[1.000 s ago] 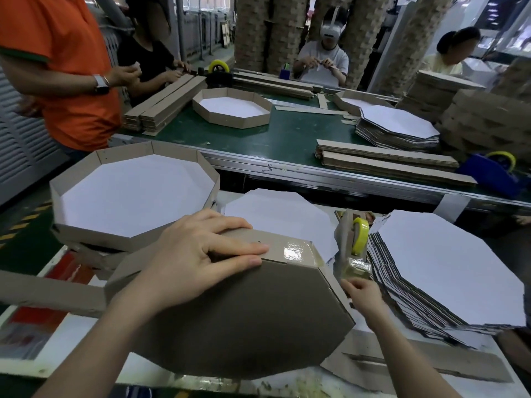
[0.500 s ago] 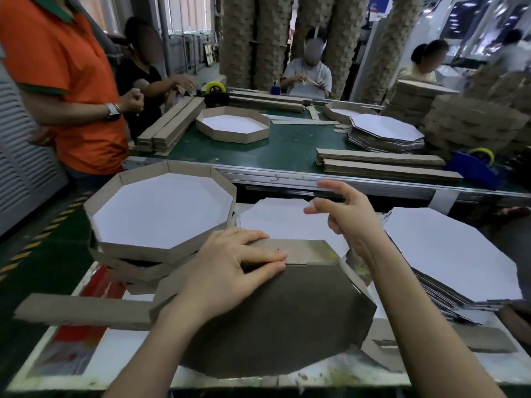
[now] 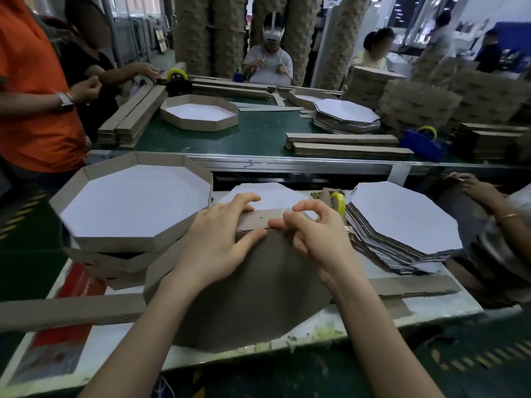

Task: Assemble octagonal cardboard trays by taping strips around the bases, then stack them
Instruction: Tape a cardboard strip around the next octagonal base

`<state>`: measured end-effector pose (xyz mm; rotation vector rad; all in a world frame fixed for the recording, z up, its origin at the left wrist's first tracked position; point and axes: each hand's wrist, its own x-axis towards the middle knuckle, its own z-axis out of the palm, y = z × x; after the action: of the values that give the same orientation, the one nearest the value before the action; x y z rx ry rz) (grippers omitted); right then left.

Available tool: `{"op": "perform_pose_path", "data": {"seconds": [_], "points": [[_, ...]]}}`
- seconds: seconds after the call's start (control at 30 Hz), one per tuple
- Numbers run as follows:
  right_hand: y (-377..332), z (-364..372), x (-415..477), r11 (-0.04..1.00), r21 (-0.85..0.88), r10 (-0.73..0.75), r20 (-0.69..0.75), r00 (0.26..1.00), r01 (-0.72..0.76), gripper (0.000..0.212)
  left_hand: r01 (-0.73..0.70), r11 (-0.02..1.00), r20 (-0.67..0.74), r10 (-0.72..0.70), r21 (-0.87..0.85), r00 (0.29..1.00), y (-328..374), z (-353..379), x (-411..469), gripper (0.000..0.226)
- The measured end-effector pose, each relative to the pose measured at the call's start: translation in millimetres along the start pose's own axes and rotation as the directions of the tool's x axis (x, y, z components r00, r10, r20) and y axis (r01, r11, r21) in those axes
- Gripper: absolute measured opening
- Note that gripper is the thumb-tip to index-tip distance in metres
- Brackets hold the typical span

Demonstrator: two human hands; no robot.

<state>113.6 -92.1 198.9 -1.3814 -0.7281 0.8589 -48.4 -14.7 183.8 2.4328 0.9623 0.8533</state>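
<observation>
Mid-frame, grey-brown octagonal cardboard tray (image 3: 244, 297), rim clamped between left hand (image 3: 218, 242) fingers and thumb, right hand (image 3: 316, 239) pinching alongside.

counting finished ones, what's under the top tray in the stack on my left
Under the top tray the brown walls of at least two more trays stick out, slightly askew. Their insides and anything lower are covered, so no exact count.

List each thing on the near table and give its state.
tray in work: upside down, brown base up
strip: held along its far edge
left hand: grips the strip
right hand: pinches the strip
finished trays: stacked, open side up
base stack: fanned, white side up
tape dispenser: set down, not held
</observation>
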Motion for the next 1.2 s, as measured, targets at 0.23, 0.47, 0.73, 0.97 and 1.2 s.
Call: {"op": "perform_pose_path", "data": {"seconds": [0.23, 0.47, 0.73, 0.97, 1.2], "points": [[5.9, 2.3, -18.4, 0.999, 0.047, -0.007, -0.010, 1.000, 0.007, 0.017, -0.049, 0.998, 0.024, 0.048, 0.031, 0.999, 2.7, -0.5, -3.4, 0.045], [10.3, 3.1, -25.1, 0.997, 0.073, -0.014, -0.025, 1.000, 0.016, 0.017, -0.122, 0.963, 0.156, 0.085, 0.241, 0.984, 4.8, -4.3, -3.1, 0.042], [17.2, 1.5, -32.2, 0.997, 0.062, -0.047, 0.021, 0.999, 0.046, 0.018, -0.132, 0.958, 0.208, 0.078, 0.256, 0.975, 2.2, -4.4, -3.2, 0.041], [38.7, -4.9, -33.2, 0.953, -0.011, -0.301, 0.082, 0.950, 0.303, 0.016, -0.124, 0.957, 0.221, 0.065, 0.264, 0.973, -2.1, -1.7, -2.6, 0.049], [52.4, -10.6, -19.0, 0.847, -0.080, -0.511, 0.152, 0.846, 0.526, 0.036, -0.145, 0.963, 0.218, 0.095, 0.227, 0.971, 3.2, -6.2, -5.3, 0.039]]}}
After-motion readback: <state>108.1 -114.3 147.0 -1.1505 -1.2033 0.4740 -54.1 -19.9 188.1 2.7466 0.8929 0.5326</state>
